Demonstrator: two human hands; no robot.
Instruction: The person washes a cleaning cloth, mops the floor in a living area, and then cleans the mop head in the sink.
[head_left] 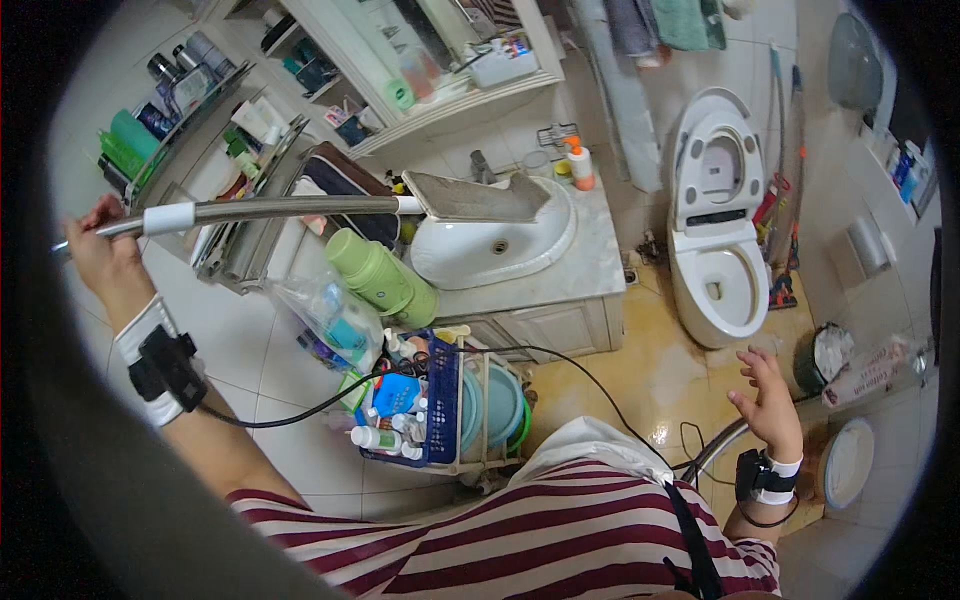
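My left hand [105,250] is at the far left, its fingers wrapped round the metal pole of a flat mop [300,207]. The pole runs across to the right, with a white collar near my hand. Its grey, flat mop head [480,197] lies over the white oval washbasin [480,248], covering the back of the bowl. My right hand [768,400] is raised at the right with its fingers apart, holding nothing. It hangs in front of the toilet [720,260], whose lid is up. A curved metal tube [722,440] passes just beside that hand.
A green flask [375,275] stands left of the basin. Below it is a blue basket [440,400] of bottles on a rack with basins. An orange-topped pump bottle [578,163] stands on the counter. Brushes [790,200] lean beside the toilet. A black cable [590,370] crosses in front of me.
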